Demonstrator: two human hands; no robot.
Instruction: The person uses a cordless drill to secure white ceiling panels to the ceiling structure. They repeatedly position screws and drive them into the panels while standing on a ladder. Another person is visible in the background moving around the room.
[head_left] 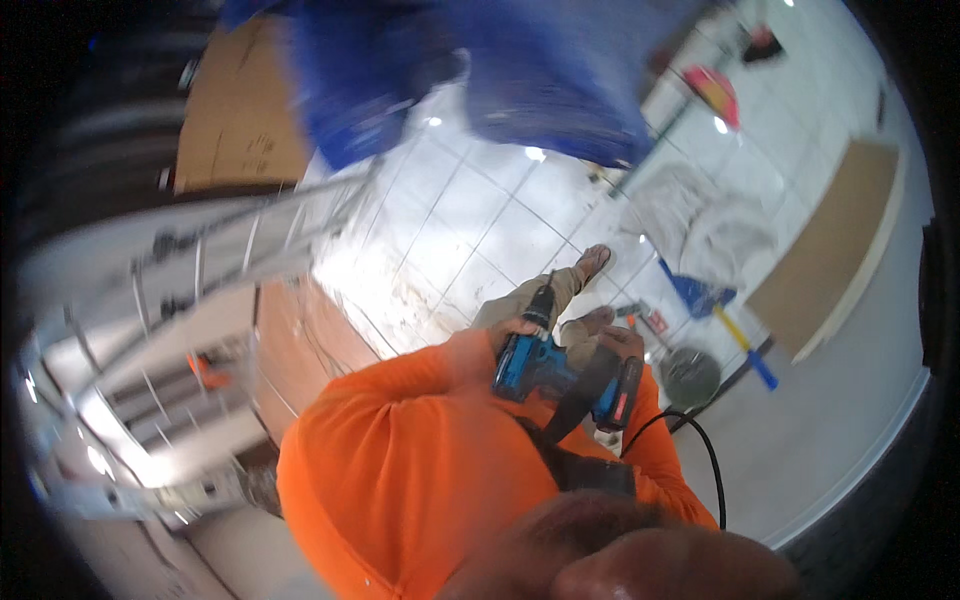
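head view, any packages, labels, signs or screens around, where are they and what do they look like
Cardboard sheet: upper left, leaning behind the ladder; flat, brown, with small dark printed marks.
Small pack: on the tiled floor right of the feet; tiny, red and white, too small to tell more.
Label on the drill: a small patch on the blue body, held by the left hand and right hand; blurred.
No screens or signs show.

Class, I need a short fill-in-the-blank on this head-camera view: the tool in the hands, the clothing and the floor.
1. Both hands grip a cordless ____ with a blue body.
2. The sleeves of the person holding it are ____ in colour.
3. The floor under the feet is covered with white ____.
4. The left hand holds the tool near its front; the ____ hand holds the battery end.

Missing words: drill; orange; tiles; right.
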